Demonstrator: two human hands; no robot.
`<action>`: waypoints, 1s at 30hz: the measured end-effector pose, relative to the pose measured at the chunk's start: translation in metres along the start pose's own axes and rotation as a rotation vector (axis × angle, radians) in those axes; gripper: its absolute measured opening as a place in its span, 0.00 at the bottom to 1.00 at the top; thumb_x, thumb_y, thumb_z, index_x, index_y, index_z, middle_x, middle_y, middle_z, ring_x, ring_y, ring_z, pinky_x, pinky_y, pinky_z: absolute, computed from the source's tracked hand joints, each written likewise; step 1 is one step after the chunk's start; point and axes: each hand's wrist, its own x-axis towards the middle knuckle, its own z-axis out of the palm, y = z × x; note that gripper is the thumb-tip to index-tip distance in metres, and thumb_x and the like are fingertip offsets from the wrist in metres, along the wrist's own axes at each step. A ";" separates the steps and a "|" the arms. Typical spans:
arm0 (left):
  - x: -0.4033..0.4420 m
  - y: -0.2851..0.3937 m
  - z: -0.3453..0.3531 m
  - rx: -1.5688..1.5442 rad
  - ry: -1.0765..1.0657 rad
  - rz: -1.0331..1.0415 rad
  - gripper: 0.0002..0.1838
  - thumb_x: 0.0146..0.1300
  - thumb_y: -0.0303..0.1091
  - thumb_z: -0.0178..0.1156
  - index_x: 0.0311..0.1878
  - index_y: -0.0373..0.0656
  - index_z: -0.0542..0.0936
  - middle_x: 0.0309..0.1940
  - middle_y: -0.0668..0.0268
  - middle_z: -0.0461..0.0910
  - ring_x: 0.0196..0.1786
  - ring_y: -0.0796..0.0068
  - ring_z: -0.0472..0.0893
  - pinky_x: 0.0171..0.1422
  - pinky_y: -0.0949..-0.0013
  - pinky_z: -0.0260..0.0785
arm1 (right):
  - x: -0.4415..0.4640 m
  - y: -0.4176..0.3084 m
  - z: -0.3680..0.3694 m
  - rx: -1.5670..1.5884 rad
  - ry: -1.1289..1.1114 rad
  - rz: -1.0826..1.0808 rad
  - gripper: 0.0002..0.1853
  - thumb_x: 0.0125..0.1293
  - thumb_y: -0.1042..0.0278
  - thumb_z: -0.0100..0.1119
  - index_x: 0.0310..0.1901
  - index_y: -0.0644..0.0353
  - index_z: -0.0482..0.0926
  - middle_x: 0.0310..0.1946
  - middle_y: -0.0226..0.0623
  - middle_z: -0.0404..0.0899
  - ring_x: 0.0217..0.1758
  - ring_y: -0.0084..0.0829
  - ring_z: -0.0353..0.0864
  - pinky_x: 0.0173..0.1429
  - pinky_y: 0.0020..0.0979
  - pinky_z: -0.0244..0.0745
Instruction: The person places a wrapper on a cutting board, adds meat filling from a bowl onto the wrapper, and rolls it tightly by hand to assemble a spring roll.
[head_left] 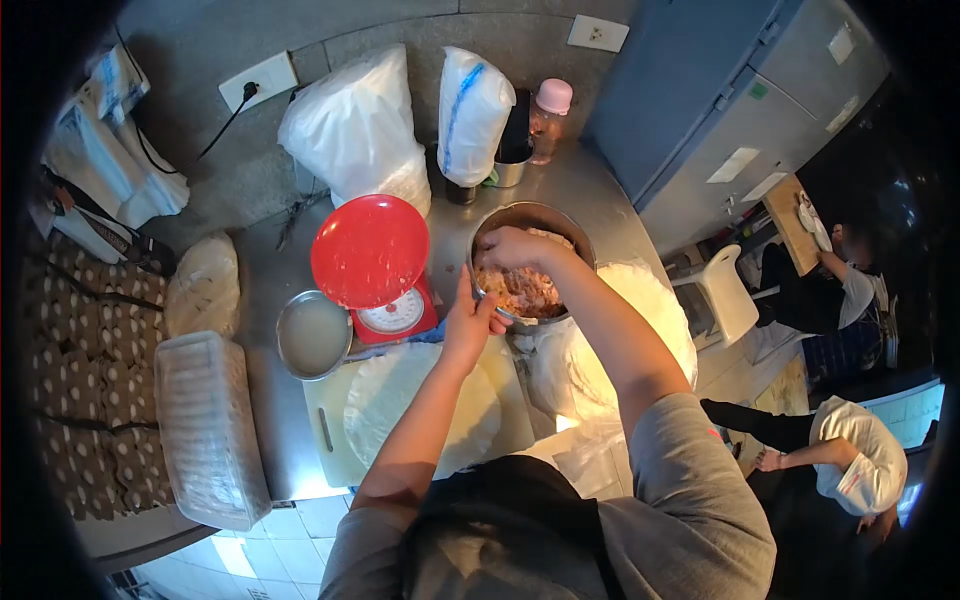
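A metal pot holds a pinkish, minced-meat-like mixture with orange bits. My left hand grips the pot's near-left rim, thumb up along the outside. Inside the pot, against its left wall, my right hand has its fingers curled down at the mixture; the fingertips are partly hidden. Thin, pale round wrapper sheets lie on a cream cutting board below my left forearm. To the left stands a red kitchen scale topped by a red dish with smears on it.
Left of the scale is a metal bowl of cloudy liquid. A large pale stack under plastic sits right of the pot. Behind are plastic bags and a pink-capped bottle. Egg trays fill the left; two people are at right.
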 end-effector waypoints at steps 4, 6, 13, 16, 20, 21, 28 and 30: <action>-0.002 0.000 0.002 -0.046 0.013 -0.012 0.37 0.72 0.32 0.51 0.77 0.46 0.41 0.29 0.62 0.81 0.25 0.77 0.79 0.29 0.76 0.71 | -0.015 0.027 -0.002 -0.082 -0.103 -0.294 0.24 0.54 0.66 0.68 0.54 0.60 0.78 0.47 0.40 0.81 0.50 0.30 0.78 0.55 0.31 0.71; 0.000 -0.001 -0.001 -0.086 0.014 -0.004 0.36 0.72 0.32 0.51 0.77 0.48 0.44 0.31 0.63 0.81 0.26 0.78 0.78 0.30 0.77 0.70 | -0.017 0.043 -0.002 -0.018 -0.131 -0.450 0.27 0.51 0.69 0.70 0.55 0.60 0.77 0.47 0.38 0.81 0.50 0.28 0.77 0.55 0.29 0.71; 0.001 0.003 -0.006 -0.097 -0.050 -0.003 0.35 0.73 0.33 0.50 0.76 0.46 0.44 0.30 0.63 0.81 0.27 0.78 0.78 0.32 0.76 0.71 | -0.046 0.046 -0.018 -0.160 -0.160 -0.233 0.30 0.44 0.70 0.74 0.53 0.60 0.77 0.43 0.34 0.81 0.46 0.25 0.77 0.52 0.27 0.71; 0.001 0.004 -0.008 -0.083 -0.069 -0.001 0.36 0.73 0.35 0.51 0.76 0.46 0.44 0.29 0.63 0.81 0.26 0.79 0.78 0.33 0.76 0.71 | -0.076 0.047 -0.044 -0.073 -0.049 -0.180 0.28 0.43 0.72 0.75 0.50 0.61 0.78 0.43 0.35 0.82 0.47 0.28 0.78 0.52 0.29 0.72; -0.005 0.001 -0.003 -0.029 0.033 -0.055 0.37 0.72 0.38 0.53 0.76 0.45 0.44 0.29 0.63 0.81 0.26 0.79 0.77 0.33 0.75 0.71 | -0.082 0.070 -0.049 0.613 0.134 -0.201 0.22 0.49 0.74 0.73 0.47 0.62 0.79 0.42 0.31 0.81 0.46 0.23 0.78 0.52 0.26 0.72; -0.007 -0.002 -0.002 -0.006 0.092 -0.076 0.37 0.72 0.38 0.53 0.76 0.44 0.44 0.29 0.63 0.81 0.26 0.80 0.77 0.33 0.75 0.71 | -0.082 0.062 -0.051 0.619 0.145 -0.208 0.20 0.51 0.74 0.73 0.47 0.62 0.78 0.42 0.30 0.81 0.46 0.22 0.78 0.52 0.26 0.72; -0.110 -0.017 -0.036 0.013 -0.051 0.014 0.45 0.68 0.35 0.60 0.76 0.43 0.39 0.32 0.62 0.83 0.28 0.79 0.77 0.35 0.76 0.70 | -0.050 -0.082 -0.032 0.310 0.130 -0.400 0.22 0.52 0.73 0.73 0.50 0.63 0.77 0.43 0.32 0.80 0.44 0.24 0.79 0.49 0.28 0.74; -0.146 -0.014 -0.049 0.032 -0.042 -0.035 0.46 0.67 0.33 0.60 0.76 0.43 0.38 0.32 0.62 0.83 0.29 0.79 0.78 0.36 0.76 0.71 | -0.026 -0.121 -0.007 0.009 0.140 -0.421 0.24 0.50 0.76 0.71 0.51 0.62 0.77 0.42 0.35 0.81 0.44 0.26 0.79 0.47 0.29 0.75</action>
